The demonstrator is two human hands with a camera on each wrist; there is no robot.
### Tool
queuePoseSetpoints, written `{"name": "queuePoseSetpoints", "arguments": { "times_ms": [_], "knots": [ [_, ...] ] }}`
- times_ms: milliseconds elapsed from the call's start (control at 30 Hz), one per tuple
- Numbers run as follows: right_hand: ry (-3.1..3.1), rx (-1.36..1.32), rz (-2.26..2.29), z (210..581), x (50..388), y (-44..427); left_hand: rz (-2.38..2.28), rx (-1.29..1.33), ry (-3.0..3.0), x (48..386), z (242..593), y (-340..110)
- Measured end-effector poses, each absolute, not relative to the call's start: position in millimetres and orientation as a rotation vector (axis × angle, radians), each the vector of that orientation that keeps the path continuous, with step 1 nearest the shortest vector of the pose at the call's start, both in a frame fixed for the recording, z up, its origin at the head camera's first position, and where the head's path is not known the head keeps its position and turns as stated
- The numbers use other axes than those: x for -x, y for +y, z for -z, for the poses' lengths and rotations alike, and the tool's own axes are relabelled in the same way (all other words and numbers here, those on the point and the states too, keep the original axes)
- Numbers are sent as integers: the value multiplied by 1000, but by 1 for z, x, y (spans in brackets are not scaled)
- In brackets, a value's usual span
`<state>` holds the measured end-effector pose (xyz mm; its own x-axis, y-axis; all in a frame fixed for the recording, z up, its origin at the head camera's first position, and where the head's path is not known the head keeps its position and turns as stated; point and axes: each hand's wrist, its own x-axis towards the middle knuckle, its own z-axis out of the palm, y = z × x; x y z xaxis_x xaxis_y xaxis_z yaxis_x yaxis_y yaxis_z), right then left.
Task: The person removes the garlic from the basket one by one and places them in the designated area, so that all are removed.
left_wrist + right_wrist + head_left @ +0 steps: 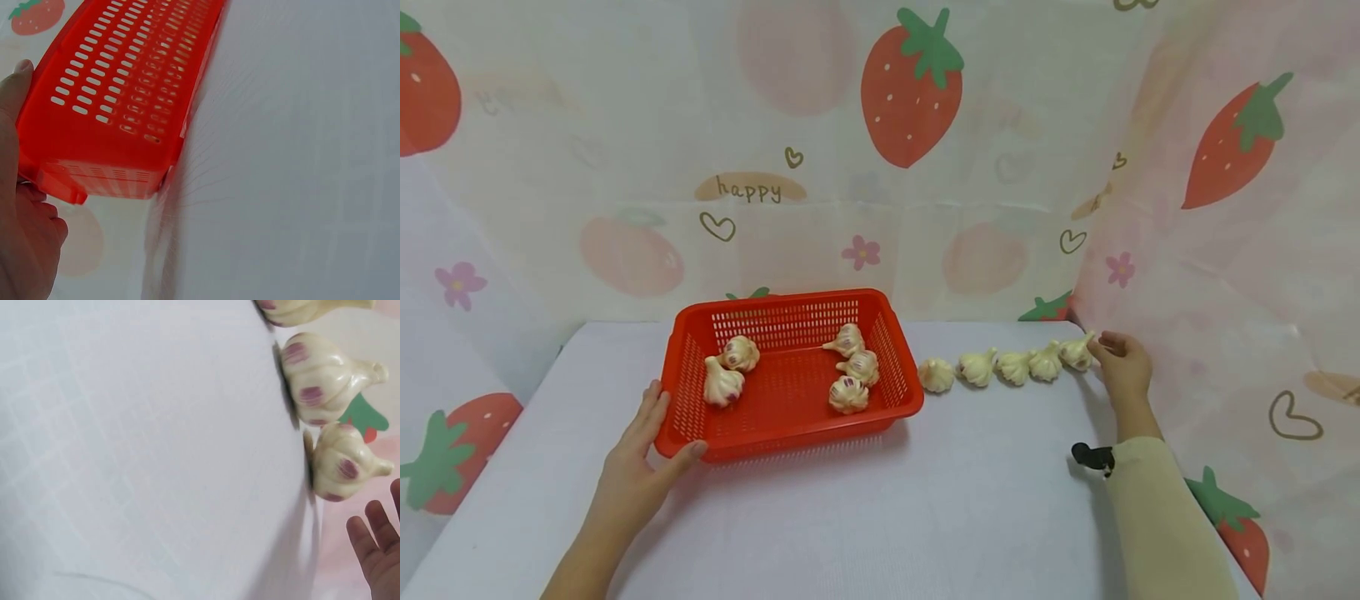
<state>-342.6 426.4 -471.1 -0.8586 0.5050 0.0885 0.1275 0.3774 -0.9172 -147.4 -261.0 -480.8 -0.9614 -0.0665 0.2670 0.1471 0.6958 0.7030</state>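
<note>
A red plastic basket [790,433] with slotted sides stands left of centre on the table. My left hand [636,467] holds its near left corner; in the left wrist view the thumb lies on the basket rim [47,69] and the fingers are curled below it. Inside are two garlic bulbs [724,383] at the left and three garlic bulbs [857,368] at the right. Several more bulbs form a row to the basket's right. My right hand [1126,367] is beside the rightmost garlic bulb [340,464], its fingers extended and apart from it in the right wrist view.
A white cloth [970,500] covers the table. Printed sheets with strawberries [913,96] hang along the back and both sides, close behind the basket and the row. A small black piece [1093,458] sticks out from the right sleeve [1165,517].
</note>
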Motion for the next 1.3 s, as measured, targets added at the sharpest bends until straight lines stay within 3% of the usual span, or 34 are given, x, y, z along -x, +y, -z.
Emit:
{"name": "queuePoseSetpoints", "arguments": {
  "times_ms": [700,1300],
  "knots": [
    [-1901,228,-1701,431,304,366,1133,62,-2646,148,478,-261],
    [-2258,-85,-1608,405,284,302,1116,58,-2650,147,477,-259]
  ]
}}
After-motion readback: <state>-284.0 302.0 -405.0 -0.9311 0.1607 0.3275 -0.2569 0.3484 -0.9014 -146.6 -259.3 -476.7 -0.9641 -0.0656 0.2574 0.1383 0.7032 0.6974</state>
